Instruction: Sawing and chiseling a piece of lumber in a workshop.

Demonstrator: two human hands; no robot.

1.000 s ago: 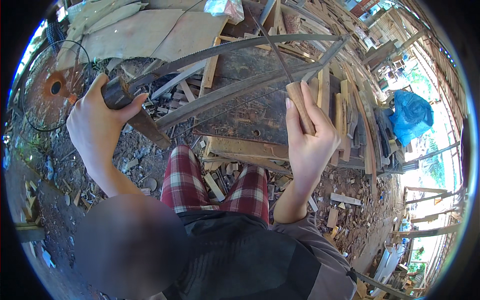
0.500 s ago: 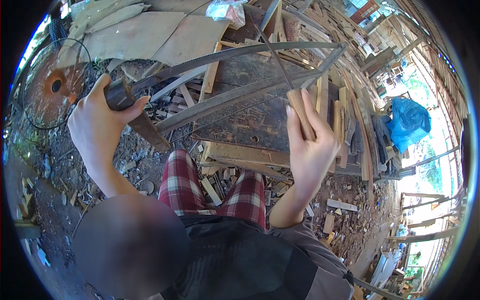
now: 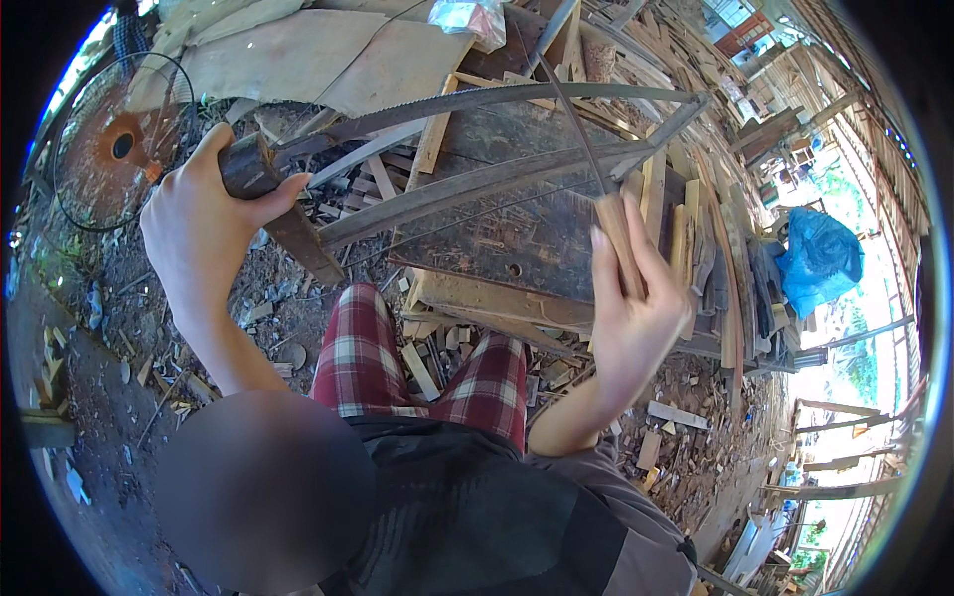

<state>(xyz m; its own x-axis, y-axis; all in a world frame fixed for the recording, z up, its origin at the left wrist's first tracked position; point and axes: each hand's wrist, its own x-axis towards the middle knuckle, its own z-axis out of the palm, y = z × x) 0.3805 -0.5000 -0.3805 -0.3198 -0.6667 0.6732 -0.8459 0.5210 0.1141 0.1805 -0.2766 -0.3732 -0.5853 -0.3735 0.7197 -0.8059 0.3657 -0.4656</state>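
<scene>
Left grip (image 3: 196,216) clasps the frame saw (image 3: 437,200) — left end. Right grip (image 3: 644,303) pinches a wood-handled rod (image 3: 615,226) — shaft across the saw.

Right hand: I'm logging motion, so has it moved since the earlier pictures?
Yes: judged against the round hole in the dark board, the right hand has shifted down the picture and slightly right.

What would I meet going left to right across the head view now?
Round wire-guarded fan → left hand gripping one end of the frame saw → plaid-trousered legs → right hand holding a slim wooden-handled tool → blue plastic bag.
</scene>
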